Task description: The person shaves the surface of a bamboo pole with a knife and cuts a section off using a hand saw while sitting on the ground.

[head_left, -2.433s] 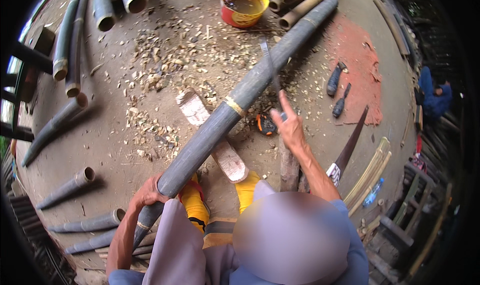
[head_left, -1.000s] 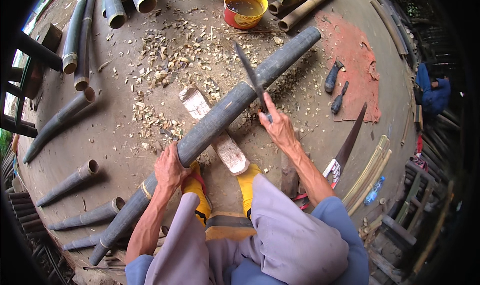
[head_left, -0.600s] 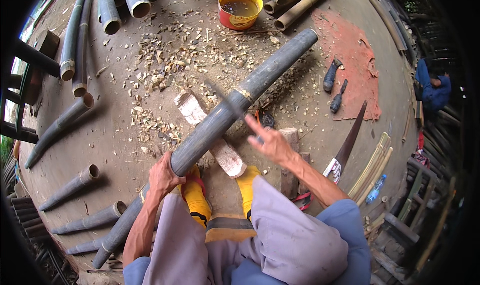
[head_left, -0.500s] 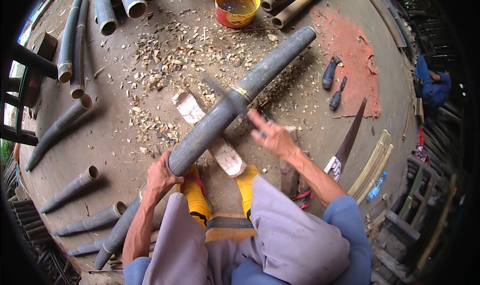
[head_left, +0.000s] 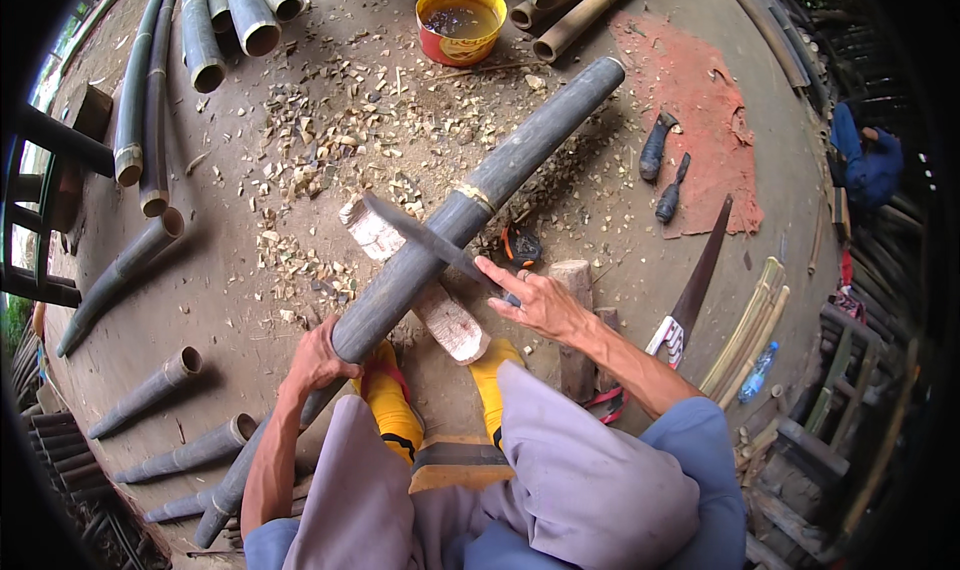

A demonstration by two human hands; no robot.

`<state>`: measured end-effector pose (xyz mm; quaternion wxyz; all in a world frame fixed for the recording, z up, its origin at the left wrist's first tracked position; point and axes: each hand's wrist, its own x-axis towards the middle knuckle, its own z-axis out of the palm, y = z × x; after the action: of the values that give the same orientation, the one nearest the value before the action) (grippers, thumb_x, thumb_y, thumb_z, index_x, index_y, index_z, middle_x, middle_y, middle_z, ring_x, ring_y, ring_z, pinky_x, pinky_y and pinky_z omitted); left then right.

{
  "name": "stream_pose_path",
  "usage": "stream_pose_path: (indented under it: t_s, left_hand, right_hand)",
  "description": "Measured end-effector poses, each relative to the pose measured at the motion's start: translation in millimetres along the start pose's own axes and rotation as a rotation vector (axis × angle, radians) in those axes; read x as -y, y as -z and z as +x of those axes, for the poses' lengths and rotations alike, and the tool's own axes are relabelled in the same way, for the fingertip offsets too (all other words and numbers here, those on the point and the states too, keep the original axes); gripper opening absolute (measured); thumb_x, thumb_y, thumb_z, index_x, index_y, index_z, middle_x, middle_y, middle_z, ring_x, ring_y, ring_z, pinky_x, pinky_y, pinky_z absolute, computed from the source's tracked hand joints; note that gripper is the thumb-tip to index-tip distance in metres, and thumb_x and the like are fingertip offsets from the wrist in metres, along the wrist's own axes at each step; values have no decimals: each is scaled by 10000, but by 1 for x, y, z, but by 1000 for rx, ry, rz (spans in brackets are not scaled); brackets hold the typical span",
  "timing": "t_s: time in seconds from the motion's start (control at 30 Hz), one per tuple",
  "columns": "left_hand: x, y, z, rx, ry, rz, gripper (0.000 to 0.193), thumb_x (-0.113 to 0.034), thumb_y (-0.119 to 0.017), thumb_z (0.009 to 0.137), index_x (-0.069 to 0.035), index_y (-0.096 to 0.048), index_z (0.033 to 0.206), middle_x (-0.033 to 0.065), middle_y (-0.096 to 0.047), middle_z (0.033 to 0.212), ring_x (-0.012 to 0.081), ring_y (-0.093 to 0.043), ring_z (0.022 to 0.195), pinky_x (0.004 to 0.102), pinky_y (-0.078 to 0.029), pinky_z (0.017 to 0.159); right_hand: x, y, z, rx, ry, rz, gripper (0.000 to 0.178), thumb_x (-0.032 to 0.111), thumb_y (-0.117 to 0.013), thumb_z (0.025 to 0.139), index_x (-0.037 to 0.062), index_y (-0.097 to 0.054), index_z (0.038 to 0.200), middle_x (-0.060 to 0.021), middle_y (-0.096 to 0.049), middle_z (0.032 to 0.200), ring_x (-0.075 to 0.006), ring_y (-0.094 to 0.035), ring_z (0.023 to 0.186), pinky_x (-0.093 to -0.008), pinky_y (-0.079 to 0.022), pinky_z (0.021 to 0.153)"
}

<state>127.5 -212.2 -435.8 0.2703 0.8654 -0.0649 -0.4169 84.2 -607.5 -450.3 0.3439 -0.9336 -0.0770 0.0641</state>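
Note:
A thick dark grey bamboo pole (head_left: 400, 280) slants from near left to far right, resting over a pale wooden block (head_left: 450, 322). My left hand (head_left: 318, 355) wraps round its near end. In my right hand (head_left: 540, 305) is a machete, its handle mostly hidden by the fingers, with the index finger stretched along the blade's base. The dark machete blade (head_left: 415, 232) lies across the top of the pole, just on the near side of a pale, trimmed node ring (head_left: 475, 198). A tape measure (head_left: 521, 246) lies on the ground beyond my right hand.
Wood chips (head_left: 330, 140) litter the ground ahead. A red-and-yellow bucket (head_left: 460, 45) of murky water stands far ahead. Two dark-handled tools (head_left: 656, 150) lie by a red cloth (head_left: 710, 120); a handsaw (head_left: 695, 285) is at right. Bamboo lengths (head_left: 150, 390) lie left; another person (head_left: 868, 160) is far right.
The machete has come down and nearer along the pole, from the node ring to the section before it. My right hand moved nearer with it; my left hand keeps its hold.

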Motion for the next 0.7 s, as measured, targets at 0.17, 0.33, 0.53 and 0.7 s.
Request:
stream_pose_path:
  t_s: [0.17, 0.33, 0.53, 0.7]
  left_hand:
    - [-8, -47, -23, -524, -14, 359, 851, -235, -849, 530, -85, -456, 1271, 158, -603, 1066, 360, -591, 1026, 448, -481, 867]
    - [-6, -31, -10, -301, -19, 224, 795, -195, -825, 523, -55, -479, 1226, 187, -628, 1031, 392, -616, 979, 465, -506, 824]
    - [-8, -13, -6, -152, -34, 123, 755, -198, -833, 481, -52, -533, 1158, 214, -666, 978, 412, -643, 931, 457, -516, 818]
    - [-8, -2, -9, -38, 18, 31, 746, -215, -843, 465, -45, -567, 1136, 221, -681, 958, 383, -657, 940, 445, -512, 831]
  right_hand:
    - [4, 19, 28, -94, -387, 265, 668, 409, -504, 976, 129, -248, 1525, -183, -482, 1217, -269, -664, 687, -384, -579, 687]
    - [4, -4, -10, 25, 3, -53, 655, 374, -514, 979, 105, -258, 1520, -103, -585, 618, -171, -541, 443, -307, -509, 387]
    - [9, -14, -13, 12, 81, 63, 642, 332, -516, 986, 114, -247, 1526, -287, -566, 1275, -116, -563, 487, -250, -476, 389]
    - [-2, 12, 22, -293, -430, 395, 678, 375, -490, 993, 51, -216, 1521, -75, -629, 682, -87, -469, 415, -229, -421, 324]
